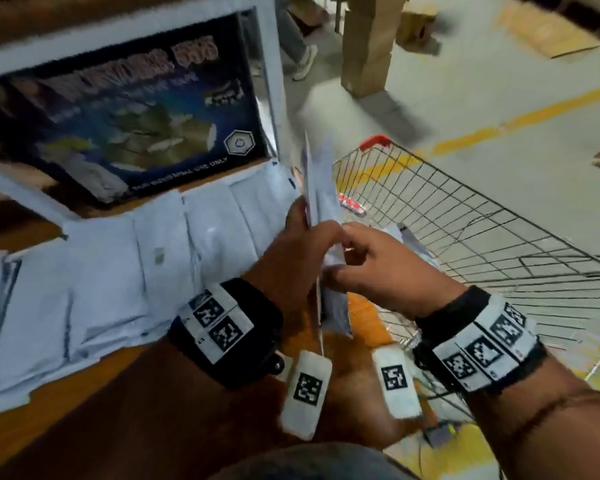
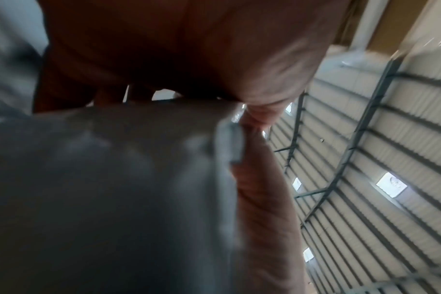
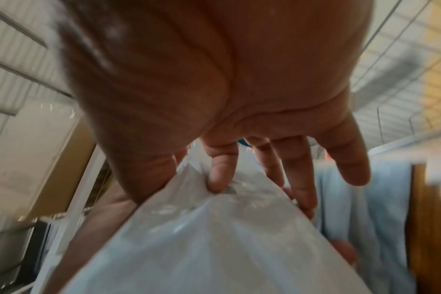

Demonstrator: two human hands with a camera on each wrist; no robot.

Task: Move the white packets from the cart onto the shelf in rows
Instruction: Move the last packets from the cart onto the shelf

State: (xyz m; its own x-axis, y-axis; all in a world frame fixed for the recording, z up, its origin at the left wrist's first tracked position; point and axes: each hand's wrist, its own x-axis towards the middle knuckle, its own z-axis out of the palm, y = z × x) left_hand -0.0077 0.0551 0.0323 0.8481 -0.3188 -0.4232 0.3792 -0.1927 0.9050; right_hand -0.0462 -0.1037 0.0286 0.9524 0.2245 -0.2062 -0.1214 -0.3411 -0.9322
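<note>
Concrete floor (image 1: 499, 81) with yellow lines spreads beyond the wire cart (image 1: 464, 216), and stacked cardboard boxes (image 1: 371, 46) stand farther back. From my head view I see the wooden shelf (image 1: 84, 393) on the left, with a row of white packets (image 1: 118, 271) lying overlapped along it, from its left edge toward the right end by the cart. Behind them stands a dark printed box (image 1: 125, 109), against a white upright (image 1: 270, 64).

Between shelf and cart, both hands meet on a held bunch (image 1: 321, 188) of packets standing on edge. My left hand (image 1: 291, 254) grips the bunch with its fingers wrapped round the far side; the left wrist view shows a finger (image 2: 262, 179) lying along the packet edge (image 2: 229, 139). My right hand (image 1: 378, 268) pinches one packet (image 3: 214, 228) of the bunch between thumb (image 3: 144, 169) and curled fingers (image 3: 222, 169), seen clearly from the right wrist. The bunch is above the shelf's right end, just beside the cart's rim, not resting on either.

More packets (image 1: 409, 237) lie inside the cart, partly hidden behind the right hand. Everything is motion-blurred.
</note>
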